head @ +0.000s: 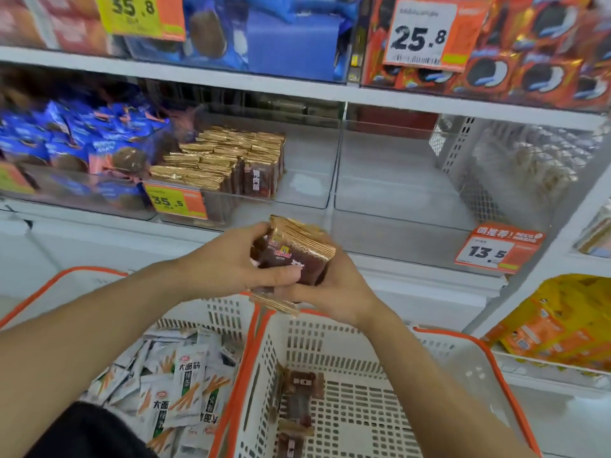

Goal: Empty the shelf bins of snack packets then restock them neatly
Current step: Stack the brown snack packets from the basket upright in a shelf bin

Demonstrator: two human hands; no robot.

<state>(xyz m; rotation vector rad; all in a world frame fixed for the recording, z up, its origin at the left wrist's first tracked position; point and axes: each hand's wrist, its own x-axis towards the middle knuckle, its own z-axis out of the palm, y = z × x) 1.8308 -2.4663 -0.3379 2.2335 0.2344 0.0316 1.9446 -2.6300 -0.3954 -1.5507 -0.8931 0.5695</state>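
A clear shelf bin (297, 180) is holding brown packets with gold crimped edges (228, 160) stacked at its left. Both hands, left hand (228, 259) and right hand (334, 289), are gripping a matching stack of packets (294, 256) above a white basket (363, 375).

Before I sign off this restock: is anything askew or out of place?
Yes. One brown packet sticks out below the stack that both hands hold, out of line with the rest. A few more lie loose in the right basket.
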